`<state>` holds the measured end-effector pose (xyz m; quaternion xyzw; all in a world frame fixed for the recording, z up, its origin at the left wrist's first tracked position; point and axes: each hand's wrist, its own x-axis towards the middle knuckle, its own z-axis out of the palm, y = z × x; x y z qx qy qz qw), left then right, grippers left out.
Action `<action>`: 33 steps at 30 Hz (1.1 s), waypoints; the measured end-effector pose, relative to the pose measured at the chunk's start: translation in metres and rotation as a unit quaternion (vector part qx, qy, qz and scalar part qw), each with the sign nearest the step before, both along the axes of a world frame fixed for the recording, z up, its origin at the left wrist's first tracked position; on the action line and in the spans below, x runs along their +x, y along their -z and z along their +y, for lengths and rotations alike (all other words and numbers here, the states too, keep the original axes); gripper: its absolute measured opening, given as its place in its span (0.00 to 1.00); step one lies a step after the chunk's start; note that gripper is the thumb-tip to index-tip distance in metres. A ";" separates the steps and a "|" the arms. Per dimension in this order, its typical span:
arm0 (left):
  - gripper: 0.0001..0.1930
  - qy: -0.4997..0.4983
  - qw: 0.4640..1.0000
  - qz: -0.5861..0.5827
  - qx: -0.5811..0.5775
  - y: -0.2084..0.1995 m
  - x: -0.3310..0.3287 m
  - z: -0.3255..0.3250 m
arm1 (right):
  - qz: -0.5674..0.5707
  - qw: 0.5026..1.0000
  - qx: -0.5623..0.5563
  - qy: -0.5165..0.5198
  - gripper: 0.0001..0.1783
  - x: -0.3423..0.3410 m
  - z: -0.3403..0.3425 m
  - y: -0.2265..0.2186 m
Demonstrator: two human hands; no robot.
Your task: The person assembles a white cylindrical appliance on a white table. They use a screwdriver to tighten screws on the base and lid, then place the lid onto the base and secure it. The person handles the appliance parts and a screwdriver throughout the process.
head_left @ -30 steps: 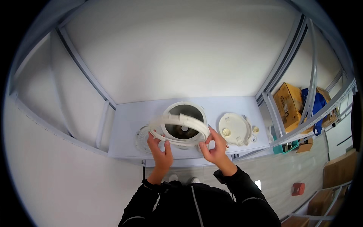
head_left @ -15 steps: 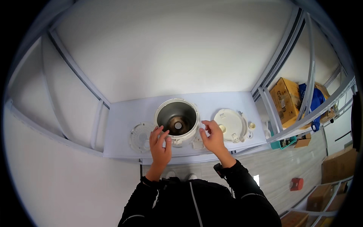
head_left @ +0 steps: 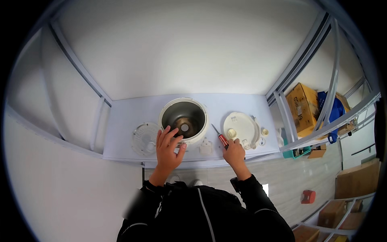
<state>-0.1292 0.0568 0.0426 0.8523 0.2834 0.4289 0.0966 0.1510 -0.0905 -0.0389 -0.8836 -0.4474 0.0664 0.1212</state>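
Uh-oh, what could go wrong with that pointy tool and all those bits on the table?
The screwdriver in the right hand points toward the round pot, so a slip might scratch its side.

The left hand is at the pot's near rim, so it could get poked if the tool were swung that way.

The small white part lies near the table's front edge, between the hands; a bump might knock it off.

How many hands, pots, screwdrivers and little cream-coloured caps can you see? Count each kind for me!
Hands: 2, the left hand and the right hand
Pot: 1
Screwdriver: 1
Cream-coloured caps: 2, one cap and another cap
Total: 6
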 end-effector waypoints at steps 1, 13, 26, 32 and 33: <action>0.12 0.009 1.000 -0.002 0.010 -0.002 0.002 -0.001 | 0.005 1.000 0.002 0.003 0.20 -0.001 0.002 0.002; 0.11 0.078 0.995 -0.032 0.045 -0.018 0.023 -0.002 | -0.010 0.995 0.093 -0.039 0.16 -0.005 0.005 0.011; 0.10 0.055 0.998 -0.033 0.015 -0.016 0.004 0.012 | 0.018 0.906 0.421 -0.035 0.20 -0.025 0.022 -0.135; 0.14 0.059 0.997 0.032 -0.034 -0.011 -0.008 0.030 | 0.097 0.785 0.589 -0.164 0.26 -0.048 0.046 -0.164; 0.16 0.066 0.996 0.047 -0.037 -0.006 -0.008 0.032 | 0.173 0.776 0.583 -0.170 0.26 -0.054 0.050 -0.160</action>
